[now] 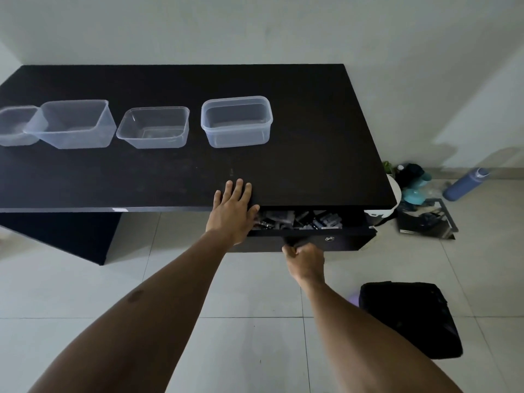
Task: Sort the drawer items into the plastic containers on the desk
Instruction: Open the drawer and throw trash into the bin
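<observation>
Presently, four clear plastic containers stand in a row across the black worktop (312,143), set back from its front edge. The first container (15,127) is cut off by the frame's left border, and its rim meets or overlaps the taller second container (76,124); which of the two cannot be told. The third container (154,127) sits just beside the second with a narrow gap. The fourth container (236,121) stands apart, further right. A broad band of dark surface separates the row from the front edge, and another runs from the fourth container to the worktop's right edge.

The left hand (234,207) lies flat over the front edge, fingers straight and released, grasping nothing. Directly right of it, below the edge, the drawer (351,242) stands partly pulled out. The drawer items (300,221) show as a grey, jumbled heap inside, too blurred to identify. The right hand (304,258) is clenched round the handle (292,241) on the drawer front, beside a small metal lock (329,239).

On the tiled floor (226,293), a black bag (408,319) lies near the right forearm, and a blue bottle (465,184) lies by the wall.
</observation>
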`<state>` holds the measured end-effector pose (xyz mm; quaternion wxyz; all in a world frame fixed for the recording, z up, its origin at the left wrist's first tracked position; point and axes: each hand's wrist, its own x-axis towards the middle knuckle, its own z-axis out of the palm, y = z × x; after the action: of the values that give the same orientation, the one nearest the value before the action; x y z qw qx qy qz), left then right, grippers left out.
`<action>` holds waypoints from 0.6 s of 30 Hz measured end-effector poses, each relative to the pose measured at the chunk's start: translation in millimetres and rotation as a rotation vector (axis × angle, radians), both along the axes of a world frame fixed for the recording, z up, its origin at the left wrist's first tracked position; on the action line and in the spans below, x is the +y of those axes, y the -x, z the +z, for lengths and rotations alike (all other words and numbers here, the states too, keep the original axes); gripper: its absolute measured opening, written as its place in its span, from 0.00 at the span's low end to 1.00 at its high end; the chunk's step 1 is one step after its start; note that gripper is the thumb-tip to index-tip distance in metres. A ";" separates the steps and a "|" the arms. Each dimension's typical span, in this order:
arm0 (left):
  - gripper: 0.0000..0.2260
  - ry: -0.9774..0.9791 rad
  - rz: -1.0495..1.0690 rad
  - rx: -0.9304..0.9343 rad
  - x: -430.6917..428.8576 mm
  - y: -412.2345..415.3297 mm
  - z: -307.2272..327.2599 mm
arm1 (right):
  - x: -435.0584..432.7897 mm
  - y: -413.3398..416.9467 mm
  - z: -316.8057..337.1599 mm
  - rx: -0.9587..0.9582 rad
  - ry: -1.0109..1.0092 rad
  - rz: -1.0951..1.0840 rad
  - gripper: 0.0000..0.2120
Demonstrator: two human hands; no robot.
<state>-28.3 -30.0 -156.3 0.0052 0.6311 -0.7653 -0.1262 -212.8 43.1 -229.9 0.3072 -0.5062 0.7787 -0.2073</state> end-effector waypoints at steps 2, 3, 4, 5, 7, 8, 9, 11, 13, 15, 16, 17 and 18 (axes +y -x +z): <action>0.28 -0.005 0.007 0.003 1.8 0.8 -0.2 | 14.2 0.9 1.5 -0.003 -0.002 0.023 0.27; 0.28 -0.009 0.015 0.007 3.2 1.7 0.1 | 18.6 3.0 2.9 0.012 -0.024 0.056 0.28; 0.28 -0.011 0.026 0.016 5.1 3.4 0.8 | 21.8 6.4 5.7 0.047 -0.056 0.099 0.28; 0.28 -0.011 0.038 0.031 7.8 4.4 0.7 | 23.8 10.5 8.7 0.096 -0.080 0.140 0.27; 0.26 0.022 0.046 0.072 19.5 5.3 3.4 | 26.6 20.8 18.8 0.186 -0.048 0.203 0.24; 0.24 0.064 0.033 0.088 28.3 5.0 4.6 | 27.8 25.7 25.4 0.194 -0.008 0.214 0.22; 0.22 0.115 0.008 0.101 37.6 4.7 5.9 | 28.3 29.8 31.7 0.179 0.041 0.224 0.22; 0.18 0.177 -0.027 0.134 54.0 5.0 5.9 | 25.8 36.0 43.6 0.119 0.169 0.254 0.18; 0.18 0.155 -0.017 0.151 64.0 6.5 5.0 | 20.2 43.3 54.1 0.096 0.298 0.261 0.16; 0.21 0.062 -0.009 0.140 69.5 8.5 2.1 | 11.5 53.4 57.1 0.178 0.394 0.290 0.22; 0.22 0.007 -0.005 0.143 70.9 9.1 0.3 | 7.0 59.1 56.8 0.218 0.416 0.318 0.25; 0.23 -0.041 -0.004 0.144 71.9 9.1 -1.3 | 2.4 64.6 55.0 0.245 0.407 0.352 0.27; 0.24 -0.075 -0.008 0.132 72.5 9.0 -3.6 | -1.6 69.3 53.8 0.259 0.363 0.387 0.31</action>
<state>-37.4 42.5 -159.8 0.0317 0.6183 -0.7605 -0.1961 -282.1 41.5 -176.1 0.1436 -0.7141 0.6507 -0.2144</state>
